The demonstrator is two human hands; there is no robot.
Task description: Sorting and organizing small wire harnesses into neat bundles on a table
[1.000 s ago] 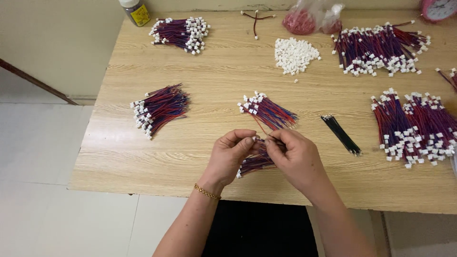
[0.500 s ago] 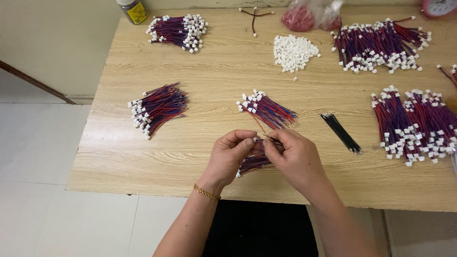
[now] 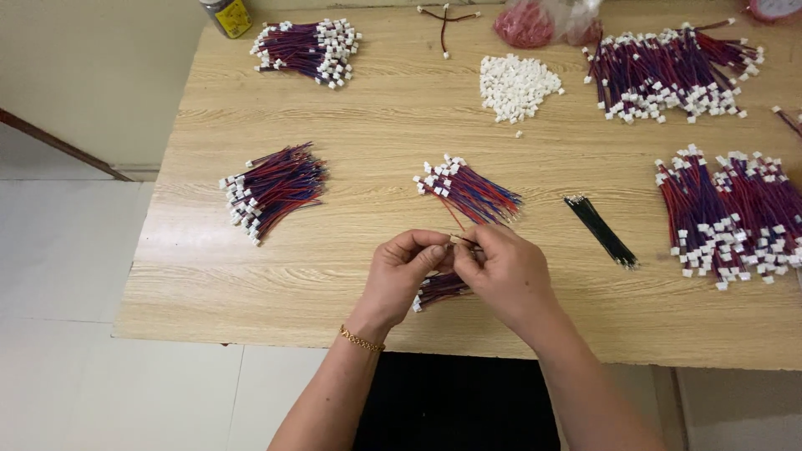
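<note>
My left hand [image 3: 405, 271] and my right hand [image 3: 505, 271] meet above the table's front edge, fingertips pinched together on the end of a thin red wire [image 3: 455, 221]. That wire leads up to a small bundle of red and blue wires with white connectors [image 3: 468, 190]. Under my hands lies another small wire bundle [image 3: 436, 288], mostly hidden. A gold bracelet sits on my left wrist.
On the wooden table [image 3: 376, 125] lie wire bundles at left [image 3: 271, 188], far left back [image 3: 309, 48], back right [image 3: 668, 71] and right [image 3: 727, 217]. A heap of white connectors [image 3: 516, 83], black ties [image 3: 600, 230], a red bag [image 3: 526, 23] and a jar [image 3: 225, 15].
The hands stay together on the wire, with only slight finger movement. The view has shifted a little.
</note>
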